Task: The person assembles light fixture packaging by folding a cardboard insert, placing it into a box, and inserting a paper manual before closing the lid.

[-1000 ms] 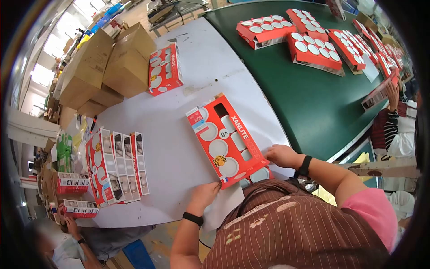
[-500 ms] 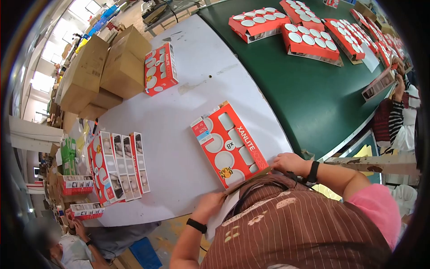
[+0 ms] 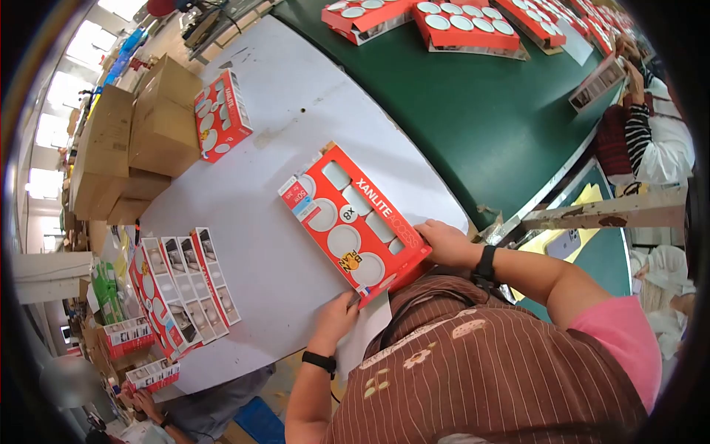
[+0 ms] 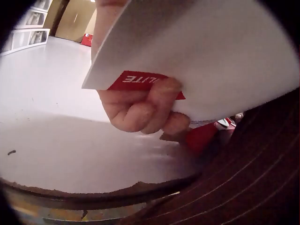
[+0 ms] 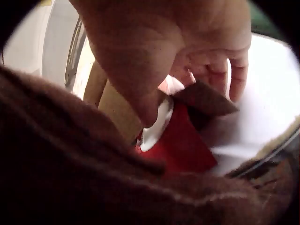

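Observation:
In the head view, a red XANLITE carton (image 3: 330,235) with round cut-outs, white discs showing through, lies at an angle against the person's apron. The left hand (image 3: 334,322) grips its near left corner. In the left wrist view, curled fingers (image 4: 140,115) hold a white panel (image 4: 229,51) with a red printed corner. At the near right corner is the right hand (image 3: 447,244). Close up in the right wrist view, its thumb presses by a white disc (image 5: 160,124) beside a red flap (image 5: 185,145), while the fingers reach over a brownish flap (image 5: 206,98).
Several similar cartons (image 3: 214,285) stand in a row at the left of the white table (image 3: 259,200). Another carton (image 3: 222,115) stands by brown boxes (image 3: 159,122). Filled cartons (image 3: 466,26) lie on the green belt (image 3: 444,111). Other people work at both sides.
The head view has swung, so the table and belt have shifted in it. Both hands stay at the carton's near end, which was pulled against the apron and is now a little further out.

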`<state>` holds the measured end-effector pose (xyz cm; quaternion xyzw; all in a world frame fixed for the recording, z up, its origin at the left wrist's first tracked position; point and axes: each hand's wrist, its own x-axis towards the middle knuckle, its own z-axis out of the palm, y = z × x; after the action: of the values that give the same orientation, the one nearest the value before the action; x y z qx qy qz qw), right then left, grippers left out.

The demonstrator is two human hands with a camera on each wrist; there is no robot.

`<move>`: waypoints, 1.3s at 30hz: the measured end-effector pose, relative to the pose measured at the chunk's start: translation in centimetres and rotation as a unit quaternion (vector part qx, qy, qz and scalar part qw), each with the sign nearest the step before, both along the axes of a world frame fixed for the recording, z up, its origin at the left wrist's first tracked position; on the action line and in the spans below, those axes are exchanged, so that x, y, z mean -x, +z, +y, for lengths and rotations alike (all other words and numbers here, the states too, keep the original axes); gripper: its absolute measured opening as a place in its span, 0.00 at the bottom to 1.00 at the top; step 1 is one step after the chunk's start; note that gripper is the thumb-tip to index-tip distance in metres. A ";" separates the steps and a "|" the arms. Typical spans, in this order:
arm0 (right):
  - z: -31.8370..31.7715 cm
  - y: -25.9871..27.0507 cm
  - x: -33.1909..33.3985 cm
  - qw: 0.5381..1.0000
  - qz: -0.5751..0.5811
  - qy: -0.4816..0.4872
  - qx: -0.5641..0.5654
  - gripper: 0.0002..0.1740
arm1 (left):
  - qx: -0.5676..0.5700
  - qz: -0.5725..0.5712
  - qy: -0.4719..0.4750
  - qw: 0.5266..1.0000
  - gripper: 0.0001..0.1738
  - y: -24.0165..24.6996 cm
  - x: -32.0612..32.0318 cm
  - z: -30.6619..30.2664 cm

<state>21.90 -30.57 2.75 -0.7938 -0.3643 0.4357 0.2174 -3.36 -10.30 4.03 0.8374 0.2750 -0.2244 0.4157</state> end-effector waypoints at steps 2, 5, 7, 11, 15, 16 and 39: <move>-0.7 -1.3 1.2 0.996 -0.074 -0.048 -0.029 0.23 | -0.038 -0.004 -0.021 0.999 0.15 -0.6 0.1 -0.7; -1.7 -1.6 1.5 0.996 -0.063 -0.062 -0.031 0.21 | -0.048 0.012 -0.049 0.998 0.15 -0.4 0.0 -1.4; -1.2 -2.7 0.1 0.998 -0.038 -0.044 -0.032 0.23 | -0.039 0.005 -0.047 0.998 0.14 -0.6 0.1 -0.1; -2.5 -0.6 -1.4 0.998 0.015 0.028 -0.050 0.30 | -0.025 -0.082 -0.028 0.996 0.16 -1.4 1.9 0.8; -3.2 0.7 -1.0 0.997 -0.053 0.035 -0.050 0.34 | 0.091 0.055 0.039 0.994 0.29 1.7 5.2 4.2; -3.2 0.5 -0.7 0.997 -0.049 0.041 -0.048 0.35 | 0.085 0.090 0.036 0.992 0.28 2.3 6.9 5.1; -0.2 -0.6 1.9 0.985 -0.102 0.070 -0.118 0.26 | -0.130 -0.124 0.125 0.976 0.48 -1.1 -0.8 -3.8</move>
<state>20.05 -30.82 2.10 -0.7754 -0.4881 0.3209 0.2401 -2.59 -14.05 2.92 0.8648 0.3502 -0.0271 0.3587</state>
